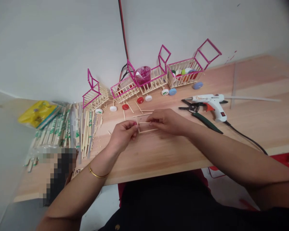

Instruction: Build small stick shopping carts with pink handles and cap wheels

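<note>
Both my hands rest on the wooden table (pixel 159 154) and pinch a small rectangular frame of thin wooden sticks (pixel 146 127) lying flat between them. My left hand (pixel 124 134) grips its left side with fingers pressed together. My right hand (pixel 168 121) holds its upper right part, fingers closed on a stick. A few loose sticks (pixel 144 111) lie just beyond the frame.
Along the wall stand stick-built carts with pink frames (pixel 149 80), a pink cup (pixel 143 74) and coloured bottle caps (pixel 140 100). A white glue gun (pixel 213 102) and pliers (pixel 199 114) lie to the right. Packets and bundles of sticks (pixel 62 128) cover the left side.
</note>
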Motion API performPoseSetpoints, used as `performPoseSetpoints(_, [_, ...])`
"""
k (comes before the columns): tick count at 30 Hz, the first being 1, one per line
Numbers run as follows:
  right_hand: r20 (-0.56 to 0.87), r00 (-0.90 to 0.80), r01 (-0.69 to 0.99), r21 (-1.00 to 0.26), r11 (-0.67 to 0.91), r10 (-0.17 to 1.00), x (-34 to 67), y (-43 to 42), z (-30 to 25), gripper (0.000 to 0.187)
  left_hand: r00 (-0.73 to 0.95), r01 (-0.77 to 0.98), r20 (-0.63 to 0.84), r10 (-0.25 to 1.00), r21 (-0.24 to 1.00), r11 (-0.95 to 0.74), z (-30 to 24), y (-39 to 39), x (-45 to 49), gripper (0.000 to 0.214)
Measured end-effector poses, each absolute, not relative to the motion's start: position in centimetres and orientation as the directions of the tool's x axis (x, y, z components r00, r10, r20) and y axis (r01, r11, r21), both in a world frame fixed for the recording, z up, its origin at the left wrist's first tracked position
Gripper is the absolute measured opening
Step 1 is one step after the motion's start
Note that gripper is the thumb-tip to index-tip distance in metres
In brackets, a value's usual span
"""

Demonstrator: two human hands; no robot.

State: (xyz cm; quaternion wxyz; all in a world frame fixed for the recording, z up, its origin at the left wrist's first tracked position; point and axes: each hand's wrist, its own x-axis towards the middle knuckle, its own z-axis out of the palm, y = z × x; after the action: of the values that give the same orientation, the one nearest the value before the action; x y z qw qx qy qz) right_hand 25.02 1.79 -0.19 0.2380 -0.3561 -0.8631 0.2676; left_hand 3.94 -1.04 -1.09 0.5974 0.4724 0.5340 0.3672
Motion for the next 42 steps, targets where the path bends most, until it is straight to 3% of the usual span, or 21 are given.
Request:
performPoseSetpoints(15, [0.215,-0.632,0.469,-0.658,0.589,0.744,25.0,1.8,-0.5,0.021,0.203,0.008,-0.322,0.925,0.945,0.327,-1.5,-0.7,3.5,0.021])
performPoseSetpoints(32, [0.266,-0.634,0.468,-0.616,0.634,0.726,24.6,1.4,-0.4,0.02,0.173,0.159,-0.292,0.941,0.951,0.266,-0.9,-0.9,4.0,0.013])
performPoseSetpoints(42, [0.273,-0.61,0.513,-0.581,0.632,0.744,25.4,2.5,-0.5,0.019,0.161,0.102,-0.322,0.933,0.946,0.308,-1.2,-0.7,3.8,0.018])
